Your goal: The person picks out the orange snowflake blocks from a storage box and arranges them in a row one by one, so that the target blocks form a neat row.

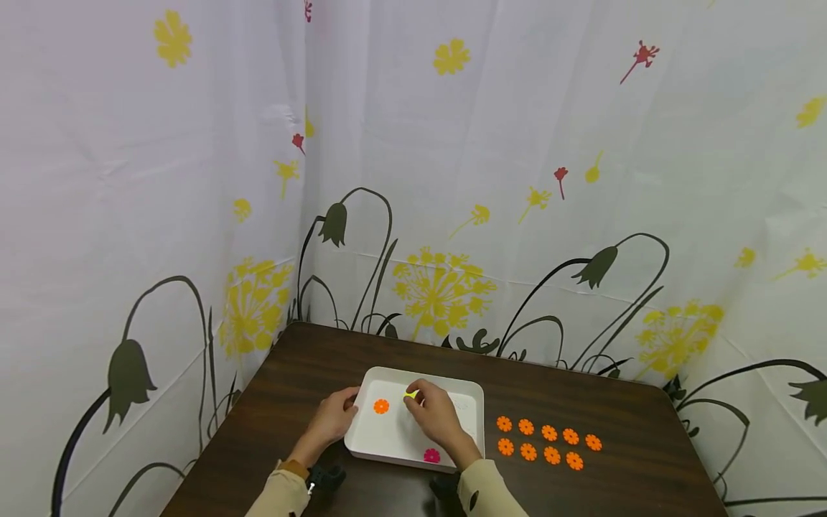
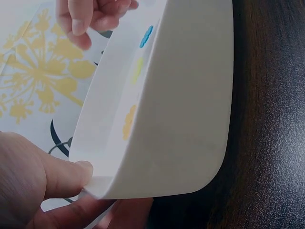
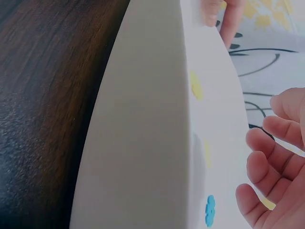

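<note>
A white tray (image 1: 394, 446) lies on the dark table, with an orange flower-shaped piece (image 1: 381, 406) and a pink one (image 1: 431, 455) in it. My left hand (image 1: 332, 416) grips the tray's left edge, thumb over the rim and fingers outside. Over the tray's middle is my right hand (image 1: 434, 413), fingers loosely bent and nothing visible between them in the right wrist view. A yellow piece (image 1: 410, 394) shows by its fingertips in the head view; the left wrist view has this yellow piece (image 2: 137, 70) on the tray floor. A blue piece (image 3: 210, 211) is hidden in the head view.
Several orange flower-shaped pieces (image 1: 548, 433) lie in two rows on the table (image 1: 620, 409), right of the tray. Behind the table and along its sides hangs a white curtain (image 1: 413, 158) printed with flowers.
</note>
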A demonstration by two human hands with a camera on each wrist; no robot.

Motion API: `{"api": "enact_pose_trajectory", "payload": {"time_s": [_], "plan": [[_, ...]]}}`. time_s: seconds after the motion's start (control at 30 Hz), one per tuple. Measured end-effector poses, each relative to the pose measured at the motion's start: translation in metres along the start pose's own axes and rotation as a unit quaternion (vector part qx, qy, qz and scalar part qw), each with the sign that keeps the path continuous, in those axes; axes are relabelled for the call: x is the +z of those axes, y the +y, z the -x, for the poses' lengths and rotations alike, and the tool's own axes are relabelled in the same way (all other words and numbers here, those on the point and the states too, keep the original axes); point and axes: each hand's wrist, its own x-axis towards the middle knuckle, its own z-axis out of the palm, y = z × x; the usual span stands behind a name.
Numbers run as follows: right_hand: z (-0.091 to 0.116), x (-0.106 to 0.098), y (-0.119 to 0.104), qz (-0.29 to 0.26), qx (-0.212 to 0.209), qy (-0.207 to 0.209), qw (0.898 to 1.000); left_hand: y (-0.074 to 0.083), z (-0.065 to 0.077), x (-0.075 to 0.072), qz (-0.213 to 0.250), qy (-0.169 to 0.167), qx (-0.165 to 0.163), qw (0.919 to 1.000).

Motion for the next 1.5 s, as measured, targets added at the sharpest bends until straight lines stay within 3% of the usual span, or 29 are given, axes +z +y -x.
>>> {"api": "enact_pose_trajectory", "payload": {"time_s": [0.17, 0.73, 1.0, 1.27, 1.5], "plan": [[-0.004, 0.005, -0.004, 0.008, -0.002, -0.026, 1.0, 0.001, 0.002, 0.001, 0.001, 0.002, -0.002, 1.0], [-0.014, 0.026, -0.021, 0.028, -0.027, -0.052, 0.998, -0.001, 0.005, 0.0, 0.002, -0.006, 0.008, 0.9999], [-0.018, 0.037, -0.021, 0.089, -0.022, -0.071, 0.993, -0.003, 0.006, 0.0, 0.006, 0.003, 0.028, 0.9996], [-0.019, 0.052, -0.021, 0.178, 0.028, -0.09, 0.979, -0.004, 0.004, 0.0, 0.016, -0.001, 0.037, 0.9992], [-0.021, 0.051, -0.026, 0.185, 0.02, -0.083, 0.979, -0.005, 0.004, -0.002, 0.02, 0.019, 0.063, 0.9977]]}}
